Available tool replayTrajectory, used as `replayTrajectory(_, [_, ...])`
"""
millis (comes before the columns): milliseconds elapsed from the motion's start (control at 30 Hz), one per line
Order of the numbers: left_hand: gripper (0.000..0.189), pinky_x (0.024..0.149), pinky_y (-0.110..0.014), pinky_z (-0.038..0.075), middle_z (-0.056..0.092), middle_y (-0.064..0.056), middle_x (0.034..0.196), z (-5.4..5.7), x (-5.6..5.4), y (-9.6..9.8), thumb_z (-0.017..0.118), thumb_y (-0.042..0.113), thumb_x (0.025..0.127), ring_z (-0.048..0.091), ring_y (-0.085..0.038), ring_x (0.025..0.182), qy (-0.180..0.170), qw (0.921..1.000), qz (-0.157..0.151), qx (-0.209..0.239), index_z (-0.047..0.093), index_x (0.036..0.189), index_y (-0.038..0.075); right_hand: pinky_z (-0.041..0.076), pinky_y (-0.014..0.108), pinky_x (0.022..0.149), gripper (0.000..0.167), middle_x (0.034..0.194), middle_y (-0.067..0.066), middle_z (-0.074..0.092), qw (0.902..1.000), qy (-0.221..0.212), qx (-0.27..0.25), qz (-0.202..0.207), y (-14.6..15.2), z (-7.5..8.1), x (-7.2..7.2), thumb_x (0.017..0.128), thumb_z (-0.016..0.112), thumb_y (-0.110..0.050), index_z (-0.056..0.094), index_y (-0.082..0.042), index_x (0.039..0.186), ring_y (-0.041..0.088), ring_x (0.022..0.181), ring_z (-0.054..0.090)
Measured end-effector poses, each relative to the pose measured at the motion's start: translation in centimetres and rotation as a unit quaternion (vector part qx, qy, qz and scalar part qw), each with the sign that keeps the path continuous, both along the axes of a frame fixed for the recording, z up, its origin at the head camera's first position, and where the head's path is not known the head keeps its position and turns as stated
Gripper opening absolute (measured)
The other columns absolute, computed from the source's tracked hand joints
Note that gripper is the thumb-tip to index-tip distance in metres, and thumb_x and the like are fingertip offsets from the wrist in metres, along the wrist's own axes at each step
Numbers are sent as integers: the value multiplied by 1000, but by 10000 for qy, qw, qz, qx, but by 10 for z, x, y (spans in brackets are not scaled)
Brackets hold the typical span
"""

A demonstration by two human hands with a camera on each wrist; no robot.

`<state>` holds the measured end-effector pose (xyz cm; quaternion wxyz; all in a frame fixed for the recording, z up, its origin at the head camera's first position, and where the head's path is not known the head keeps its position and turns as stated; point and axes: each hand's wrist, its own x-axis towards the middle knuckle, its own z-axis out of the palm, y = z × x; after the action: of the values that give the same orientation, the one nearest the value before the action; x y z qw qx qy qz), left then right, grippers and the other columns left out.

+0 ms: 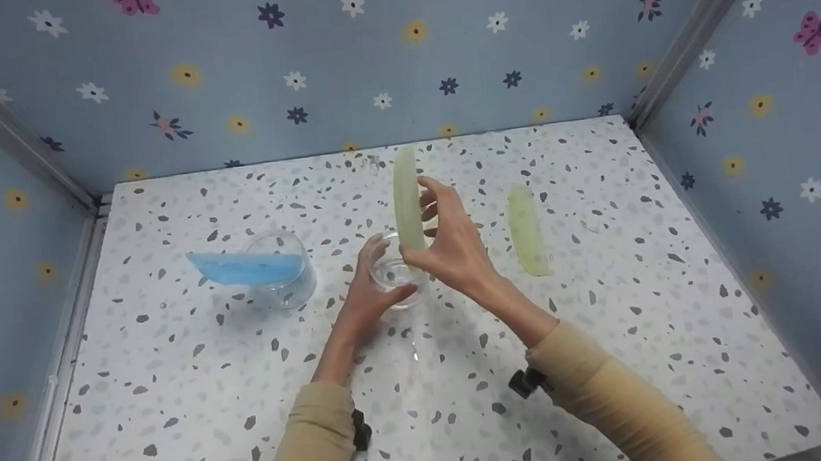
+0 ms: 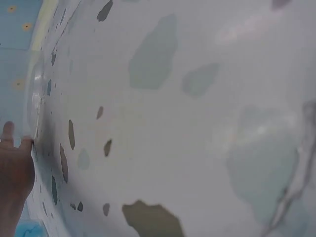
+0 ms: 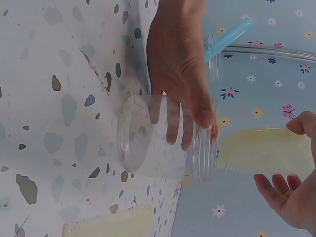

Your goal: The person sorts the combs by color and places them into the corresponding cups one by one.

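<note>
My left hand (image 1: pixel 362 295) curls its fingers and thumb around a clear plastic cup (image 3: pixel 160 158) standing upright on the table. My right hand (image 1: pixel 457 245) pinches a pale yellow comb (image 1: pixel 405 193) between thumb and fingers. In the head view the comb stands upright over the cup. From the right wrist, its lower end (image 3: pixel 224 150) shows close to the cup's rim, teeth toward one side; whether the two touch I cannot tell. The left wrist view catches only part of the left hand (image 2: pixel 16 170) against the cup's base.
A second clear cup (image 1: pixel 298 290) stands to the left with a blue comb (image 1: pixel 244 267) leaning out of it. Another pale yellow comb (image 1: pixel 526 233) lies flat on the speckled table (image 1: pixel 619 361) at the right. Flower-patterned walls (image 1: pixel 333 50) enclose the back and sides.
</note>
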<state>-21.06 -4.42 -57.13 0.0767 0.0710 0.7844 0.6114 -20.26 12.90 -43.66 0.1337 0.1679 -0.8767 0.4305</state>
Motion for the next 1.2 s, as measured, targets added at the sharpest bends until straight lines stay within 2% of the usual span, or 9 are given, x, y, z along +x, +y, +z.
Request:
replayTrajectory(167, [109, 131, -51, 24, 35, -1, 167, 1, 5, 2, 89, 28, 80, 30, -28, 157, -107, 9999, -16, -20, 18, 163, 30, 62, 27, 85, 94, 126, 11, 57, 9995, 71, 312, 3, -2, -7, 0, 74, 81, -13, 35, -8, 155, 21, 106, 63])
replayTrajectory(367, [108, 131, -53, 23, 35, 1, 167, 0, 8, 4, 89, 30, 80, 30, -28, 158, -90, 9999, -123, -80, 20, 162, 34, 63, 36, 85, 91, 128, 10, 58, 9971, 57, 765, -26, -2, -17, 0, 76, 80, -15, 36, -7, 155, 20, 106, 64])
replayTrajectory(467, [107, 131, -54, 23, 36, 1, 167, 0, 10, 4, 89, 30, 80, 30, -27, 158, -47, 9998, -168, -66, 20, 161, 36, 63, 37, 83, 90, 127, 10, 58, 9949, 17, 1005, -43, -2, -21, 1, 77, 80, -16, 36, -9, 155, 21, 107, 65])
replayTrajectory(567, [108, 131, -55, 22, 36, 2, 167, 0, 11, 4, 89, 29, 80, 30, -27, 158, -13, 9998, -207, -12, 20, 162, 33, 62, 38, 80, 91, 127, 10, 59, 9929, 1, 1186, -44, -2, -24, 1, 76, 80, -17, 36, -10, 155, 23, 108, 66])
replayTrajectory(700, [109, 131, -56, 21, 35, 4, 167, -1, 13, 4, 89, 31, 80, 29, -26, 158, -2, 9997, -250, 55, 19, 163, 35, 61, 40, 80, 92, 127, 10, 60, 9914, 16, 1306, -61, -3, -27, 1, 74, 81, -17, 37, -10, 155, 25, 107, 66])
replayTrajectory(833, [108, 131, -56, 20, 33, 7, 167, -3, 14, 4, 90, 33, 79, 28, -24, 159, -56, 9996, -246, 142, 19, 160, 45, 61, 41, 82, 90, 126, 9, 61, 9895, 18, 1439, -118, -3, -31, 1, 74, 81, -19, 39, -10, 153, 24, 104, 67])
replayTrajectory(1033, [108, 132, -55, 17, 32, 13, 167, -3, 17, 4, 89, 50, 75, 25, -20, 160, -173, 9996, -207, 92, 18, 156, 55, 60, 42, 82, 92, 126, 8, 61, 9885, -218, 1487, -174, -3, -36, 1, 72, 81, -19, 38, -12, 153, 27, 105, 67])
replayTrajectory(1200, [106, 132, -56, 17, 33, 11, 167, -3, 15, 4, 89, 44, 78, 25, -22, 160, -101, 9995, -251, 139, 19, 157, 51, 58, 41, 83, 92, 123, 6, 61, 9874, -260, 1534, -283, -2, -38, 0, 73, 82, -21, 39, -12, 153, 24, 104, 66])
